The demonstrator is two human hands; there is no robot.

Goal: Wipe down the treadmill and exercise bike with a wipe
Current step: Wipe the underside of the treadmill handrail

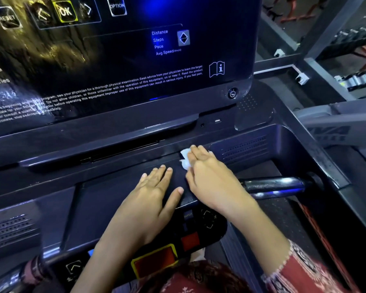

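I stand at the dark treadmill console point(114, 182), with its lit screen point(118, 56) filling the upper frame. My right hand point(207, 172) presses a small white wipe point(185, 158) onto the flat ledge below the screen; only the wipe's left edge shows from under the fingers. My left hand point(154, 191) rests flat, fingers straight, on the same ledge just left of the right hand. No exercise bike is in view.
A shiny metal handlebar point(275, 186) sticks out at the right of the console. Below my hands lie a red stop button point(154, 261) with a yellow border and a smaller red key point(190, 240). Dumbbell racks point(359, 79) stand at the far right.
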